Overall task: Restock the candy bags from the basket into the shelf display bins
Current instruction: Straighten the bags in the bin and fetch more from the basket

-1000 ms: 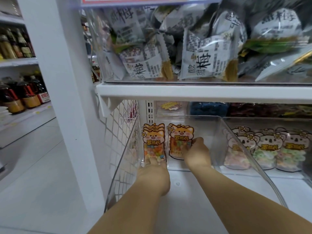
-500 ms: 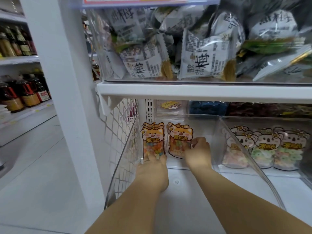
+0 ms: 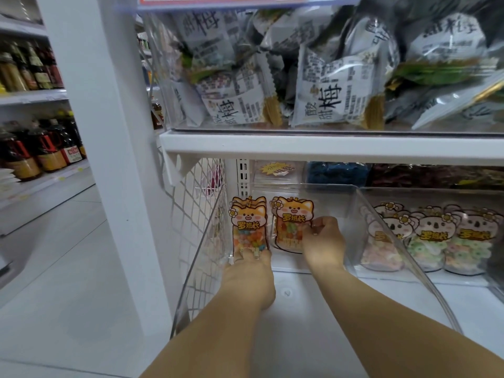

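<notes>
Two stacks of orange dog-face candy bags stand upright at the back of a clear display bin [image 3: 381, 241] on the lower shelf. My left hand [image 3: 248, 276] reaches into the bin, and its straight fingertips press on the foot of the left stack of candy bags [image 3: 246, 227]. My right hand [image 3: 324, 241] has its fingers curled on the right edge of the front bag of the right stack of candy bags [image 3: 290, 227]. The basket is out of view.
A neighbouring clear bin holds koala-face candy bags [image 3: 431, 238]. A white shelf board [image 3: 327, 145] hangs low above the bins and carries a bin of grey snack packs [image 3: 335, 105]. A white wire grid [image 3: 201, 227] and a post [image 3: 109, 159] stand to the left. Bottles [image 3: 41, 154] fill the far-left shelves.
Both hands stay at the two stacks. My right hand has crept slightly up the right bag's edge and curled tighter on it.
</notes>
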